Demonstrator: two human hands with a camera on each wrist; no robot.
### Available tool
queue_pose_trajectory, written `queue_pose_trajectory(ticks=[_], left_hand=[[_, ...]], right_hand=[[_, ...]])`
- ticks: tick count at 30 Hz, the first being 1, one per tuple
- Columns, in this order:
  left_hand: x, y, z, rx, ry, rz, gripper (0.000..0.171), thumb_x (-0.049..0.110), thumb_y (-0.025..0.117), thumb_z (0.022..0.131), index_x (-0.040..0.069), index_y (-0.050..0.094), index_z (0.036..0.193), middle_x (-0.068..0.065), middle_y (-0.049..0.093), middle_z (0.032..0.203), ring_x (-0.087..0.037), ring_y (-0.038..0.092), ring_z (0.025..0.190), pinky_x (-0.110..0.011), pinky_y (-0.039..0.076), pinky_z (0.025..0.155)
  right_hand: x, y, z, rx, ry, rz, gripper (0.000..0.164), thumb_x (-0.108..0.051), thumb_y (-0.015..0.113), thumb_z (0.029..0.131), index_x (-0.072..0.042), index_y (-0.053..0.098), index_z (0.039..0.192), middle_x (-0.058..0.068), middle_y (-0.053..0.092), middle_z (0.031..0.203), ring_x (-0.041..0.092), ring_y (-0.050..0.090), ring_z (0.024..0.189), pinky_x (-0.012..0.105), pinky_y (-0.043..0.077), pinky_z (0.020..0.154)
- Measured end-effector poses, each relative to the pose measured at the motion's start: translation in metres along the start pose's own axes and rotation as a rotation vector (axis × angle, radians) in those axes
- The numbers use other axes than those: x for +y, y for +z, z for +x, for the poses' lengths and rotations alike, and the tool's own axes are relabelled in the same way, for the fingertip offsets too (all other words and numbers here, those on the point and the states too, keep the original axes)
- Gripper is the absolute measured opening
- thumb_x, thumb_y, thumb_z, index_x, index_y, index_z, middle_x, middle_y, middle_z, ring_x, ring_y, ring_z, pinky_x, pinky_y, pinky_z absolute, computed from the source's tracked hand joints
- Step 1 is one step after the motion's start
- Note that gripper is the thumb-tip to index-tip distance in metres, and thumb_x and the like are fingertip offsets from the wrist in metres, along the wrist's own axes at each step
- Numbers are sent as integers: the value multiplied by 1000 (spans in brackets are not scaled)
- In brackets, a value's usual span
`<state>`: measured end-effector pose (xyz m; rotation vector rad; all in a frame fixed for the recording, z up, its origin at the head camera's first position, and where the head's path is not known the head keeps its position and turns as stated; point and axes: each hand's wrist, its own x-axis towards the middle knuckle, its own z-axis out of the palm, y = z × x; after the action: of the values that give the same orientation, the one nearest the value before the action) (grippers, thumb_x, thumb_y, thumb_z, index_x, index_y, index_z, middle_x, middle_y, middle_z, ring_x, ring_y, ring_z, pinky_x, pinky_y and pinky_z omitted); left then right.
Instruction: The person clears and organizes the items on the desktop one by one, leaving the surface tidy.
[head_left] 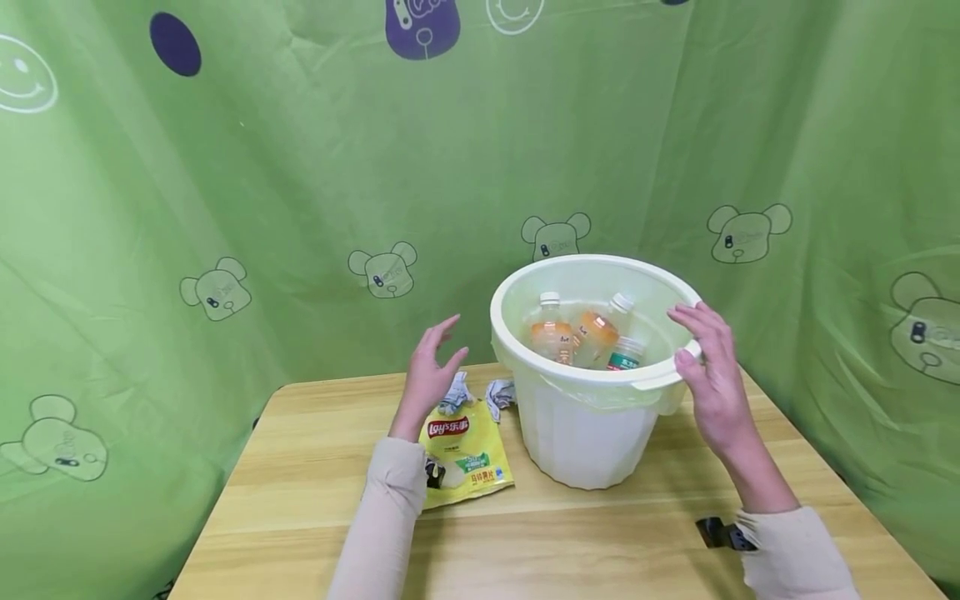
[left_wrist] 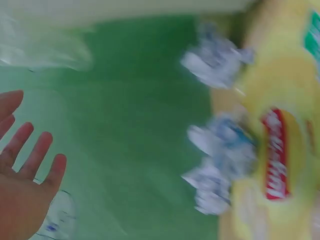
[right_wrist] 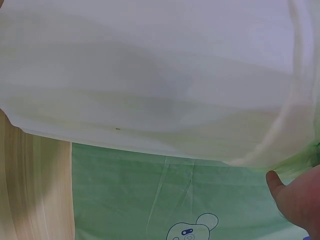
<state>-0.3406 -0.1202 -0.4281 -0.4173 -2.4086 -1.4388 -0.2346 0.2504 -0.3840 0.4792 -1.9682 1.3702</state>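
Note:
A white bucket-like bin [head_left: 585, 437] with a pale green liner [head_left: 517, 310] stands upright on the wooden table. Inside it are clear plastic bottles [head_left: 597, 329] with orange labels and another [head_left: 626, 354] with a green label. My right hand [head_left: 716, 379] is at the bin's right rim, fingers spread and overlapping the rim, thumb at its outer front; the thumb [right_wrist: 280, 187] also shows in the right wrist view. My left hand [head_left: 429, 375] hovers left of the bin, fingers apart, holding nothing. A yellow chip bag [head_left: 468, 454] lies flat beneath the left forearm.
Crumpled paper [head_left: 454, 394] lies behind the chip bag, and another paper ball [head_left: 500, 396] sits against the bin's left side. A black strap piece [head_left: 720, 533] shows beside the right sleeve. Green printed cloth [head_left: 450, 150] hangs around the table.

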Motion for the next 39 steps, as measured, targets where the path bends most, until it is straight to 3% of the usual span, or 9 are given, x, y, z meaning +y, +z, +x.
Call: queue_pose_trajectory(ticks=[3,7,15,20,26,35,39], left_hand=[[-23,5,-5,-40,-62,57,62,23,70,99,36,45,155,-1,51,155,-29,50,141,-56,43,118],[-48,11,-12,-87,-107,89,61,18,71,98,28,48,154,-8,52,153,-36,51,138,-60,44,116],[-81,21,-23,-143,-144,146,54,13,71,97,13,54,149,-18,51,154,-42,52,138,-62,44,114],[-89,25,-30,-165,-192,187,48,9,72,96,6,59,143,-23,53,151,-45,50,139,-62,41,117],[-98,30,-33,-171,-190,281,44,6,73,94,2,63,136,-24,58,144,-46,53,136,-60,42,117],[-101,34,-35,-150,-213,283,41,1,76,90,3,65,129,-20,64,134,-41,59,127,-57,48,112],[-98,34,-34,-158,-227,275,39,2,74,92,3,65,130,-20,63,135,-41,59,128,-56,48,112]], right_hand=[[0,0,-1,-2,5,-5,49,-8,44,100,-1,51,148,-7,44,154,15,21,155,58,2,129],[1,-1,-2,1,5,-4,49,-9,44,100,0,51,148,-7,44,154,14,21,155,59,2,129],[1,-2,-1,8,-10,-4,50,-9,44,99,0,51,148,-7,44,153,16,21,155,56,3,130],[0,-1,-1,0,-6,0,50,-8,44,99,0,51,148,-8,44,153,16,21,155,57,3,129],[-1,-1,-1,-6,-2,-3,50,-8,44,99,-1,52,148,-8,44,153,16,21,155,61,3,128],[0,-1,0,-4,-11,-9,49,-8,45,99,0,52,147,-8,45,152,21,21,155,59,4,129],[1,-1,0,-2,-13,-10,49,-8,45,99,0,52,147,-3,46,153,21,22,155,58,4,129]])
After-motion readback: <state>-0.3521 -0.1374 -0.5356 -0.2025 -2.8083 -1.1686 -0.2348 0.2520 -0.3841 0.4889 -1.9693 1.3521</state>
